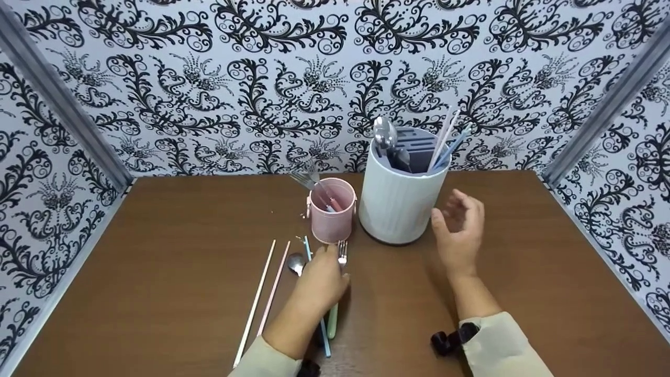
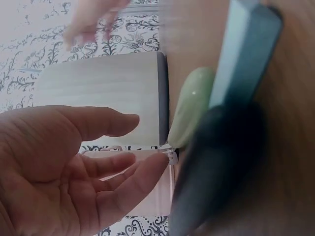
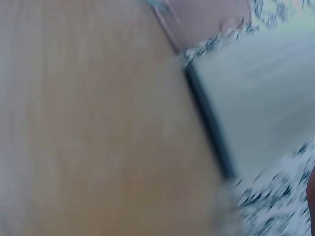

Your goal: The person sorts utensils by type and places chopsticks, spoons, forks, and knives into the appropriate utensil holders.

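My left hand [image 1: 320, 277] hovers low over the table, just above a green-handled fork [image 1: 333, 322]. In the left wrist view its thumb and fingers are apart, fingertips close to the fork's green handle [image 2: 192, 105], with nothing pinched between them. A blue chopstick [image 1: 325, 343] and a spoon [image 1: 296, 263] lie partly hidden under this hand. Further left are a white chopstick [image 1: 255, 301] and a pink chopstick [image 1: 274, 288]. My right hand [image 1: 463, 233] is raised beside the white utensil holder [image 1: 400, 207], fingers loosely bent and holding nothing.
A pink cup [image 1: 332, 224] with forks standing in it is left of the holder. Spoons [image 1: 384, 133] and chopsticks [image 1: 442, 139] stand in the holder's grey slotted top. Patterned panels [image 1: 293, 94] close off the back and sides of the brown table [image 1: 172, 251].
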`<act>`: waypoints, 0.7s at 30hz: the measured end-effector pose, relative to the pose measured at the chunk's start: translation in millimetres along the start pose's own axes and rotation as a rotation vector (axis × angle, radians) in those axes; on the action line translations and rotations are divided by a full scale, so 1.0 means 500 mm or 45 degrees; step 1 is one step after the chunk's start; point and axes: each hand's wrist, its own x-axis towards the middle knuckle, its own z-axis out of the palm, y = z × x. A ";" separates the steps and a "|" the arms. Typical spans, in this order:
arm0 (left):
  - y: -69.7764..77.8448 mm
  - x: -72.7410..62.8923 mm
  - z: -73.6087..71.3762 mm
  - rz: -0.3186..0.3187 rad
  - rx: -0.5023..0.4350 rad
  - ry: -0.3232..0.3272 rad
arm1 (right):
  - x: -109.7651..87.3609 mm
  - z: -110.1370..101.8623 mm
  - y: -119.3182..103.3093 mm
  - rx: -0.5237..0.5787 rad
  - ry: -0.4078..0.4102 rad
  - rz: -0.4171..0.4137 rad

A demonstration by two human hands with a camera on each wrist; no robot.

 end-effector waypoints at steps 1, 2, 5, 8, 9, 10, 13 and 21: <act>-0.001 -0.001 0.000 -0.004 0.005 -0.016 | 0.000 0.008 -0.014 0.014 -0.009 -0.074; -0.001 -0.001 0.001 -0.002 0.014 -0.030 | 0.000 0.017 -0.028 0.037 -0.035 -0.146; -0.004 -0.005 0.001 0.026 0.073 -0.069 | -0.004 0.050 -0.068 0.091 -0.132 -0.305; -0.008 -0.008 0.005 0.067 0.130 -0.078 | -0.014 0.090 -0.096 0.145 -0.208 -0.352; -0.009 -0.008 0.006 0.080 0.143 -0.074 | -0.018 0.103 -0.102 0.162 -0.225 -0.347; -0.010 -0.008 0.008 0.090 0.150 -0.066 | -0.024 0.116 -0.106 0.173 -0.237 -0.336; -0.013 -0.008 0.015 0.106 0.155 -0.037 | -0.041 0.151 -0.112 0.228 -0.267 -0.261; -0.015 -0.002 0.015 0.083 0.130 -0.068 | -0.091 0.210 -0.099 0.218 -0.344 0.039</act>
